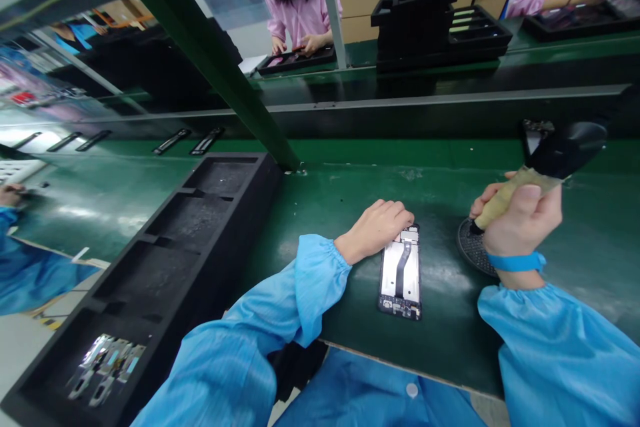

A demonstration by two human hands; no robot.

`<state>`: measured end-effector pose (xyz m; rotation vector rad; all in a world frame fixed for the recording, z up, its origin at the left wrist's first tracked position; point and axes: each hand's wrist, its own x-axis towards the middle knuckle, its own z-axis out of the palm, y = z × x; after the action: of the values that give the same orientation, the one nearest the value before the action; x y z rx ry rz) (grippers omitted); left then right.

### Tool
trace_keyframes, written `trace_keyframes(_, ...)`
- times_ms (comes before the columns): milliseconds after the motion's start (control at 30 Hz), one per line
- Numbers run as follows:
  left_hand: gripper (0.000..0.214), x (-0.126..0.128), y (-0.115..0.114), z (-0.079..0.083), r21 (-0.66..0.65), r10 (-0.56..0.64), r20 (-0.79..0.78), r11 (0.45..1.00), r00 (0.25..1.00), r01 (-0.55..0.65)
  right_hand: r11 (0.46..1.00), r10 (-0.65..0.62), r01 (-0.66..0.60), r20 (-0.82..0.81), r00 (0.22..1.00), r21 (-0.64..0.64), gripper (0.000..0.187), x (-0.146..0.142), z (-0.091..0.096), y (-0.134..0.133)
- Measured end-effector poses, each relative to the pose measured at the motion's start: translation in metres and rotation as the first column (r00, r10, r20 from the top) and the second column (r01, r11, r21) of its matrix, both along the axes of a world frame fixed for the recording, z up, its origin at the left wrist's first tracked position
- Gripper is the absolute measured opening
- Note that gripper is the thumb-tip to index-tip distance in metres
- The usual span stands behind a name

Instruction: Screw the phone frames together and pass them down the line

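Observation:
An opened phone body lies flat on the green bench, its bare inner frame and black flex cable facing up. My left hand rests on its top left corner with the fingers curled down against it. My right hand is closed around the tan handle of an electric screwdriver, whose black body points up and right. The tool's tip sits over a round black dish just right of the phone. Both arms wear blue sleeves, and a blue band circles my right wrist.
A long black compartment tray lies at my left, with several shiny metal parts in its nearest cell. A green post slants up from the bench. Across the belt, people in pink coats work over black trays; stacked trays stand at the back.

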<state>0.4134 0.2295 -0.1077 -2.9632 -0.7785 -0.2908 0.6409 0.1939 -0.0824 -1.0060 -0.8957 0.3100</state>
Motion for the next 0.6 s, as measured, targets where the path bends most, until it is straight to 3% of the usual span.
trace_keyframes(300, 0.015, -0.003, 0.003, 0.009, 0.125, -0.15, -0.046, 0.98, 0.988, 0.154, 1.0, 0.012, -0.012, -0.035, 0.999, -0.003, 0.044, 0.001, -0.001, 0.001)
trace_keyframes(600, 0.026, 0.0, 0.01, 0.015, 0.295, -0.296, -0.124, 0.9, 0.947, 0.32, 0.999, 0.038, -0.038, -0.018, 0.999, -0.006, 0.043, 0.001, 0.0, -0.002)
